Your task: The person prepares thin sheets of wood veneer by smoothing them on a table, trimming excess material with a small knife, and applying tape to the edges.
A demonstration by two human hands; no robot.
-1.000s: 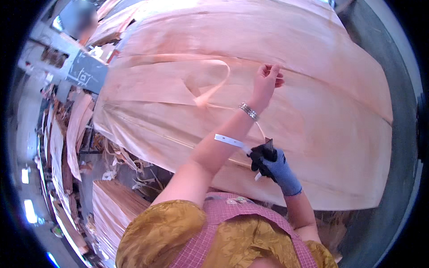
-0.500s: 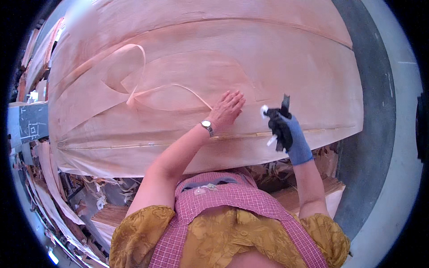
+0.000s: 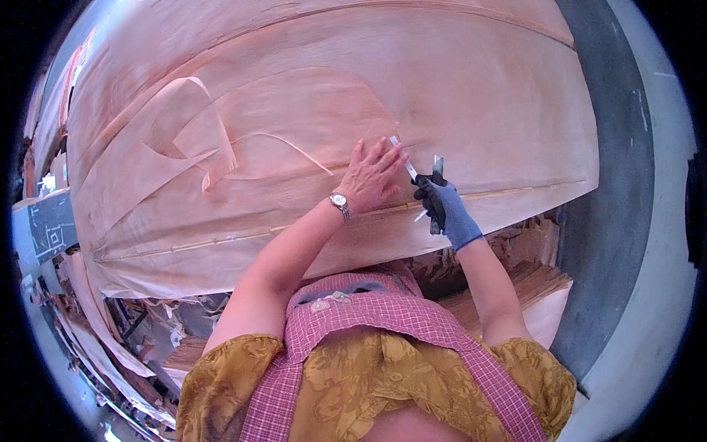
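A large, thin sheet of pinkish wood veneer (image 3: 501, 110) spreads out in front of me. My bare left hand (image 3: 367, 178) lies flat on it with fingers spread, a wristwatch (image 3: 339, 201) at the wrist. To its right, my right hand (image 3: 440, 202) in a blue and black glove is closed round a slim white knife-like tool (image 3: 410, 171) and a dark flat tool with a pale end (image 3: 438, 166). The white tool's tip meets the veneer by my left fingertips. Left of that hand lie a curled veneer strip (image 3: 221, 132) and a thin sliver (image 3: 294, 149).
A long straight ridge (image 3: 294, 227) crosses the sheet near its front edge. Below that edge are stacked veneer sheets (image 3: 508, 287) and torn scraps. A grey-blue metal beam (image 3: 51, 225) stands at the left; a dark floor strip (image 3: 618, 147) runs along the right.
My right hand has moved left, bringing the white tool's tip down beside my left fingers. My left fingers have spread. The curled strip has shifted and now lies apart from the thin sliver.
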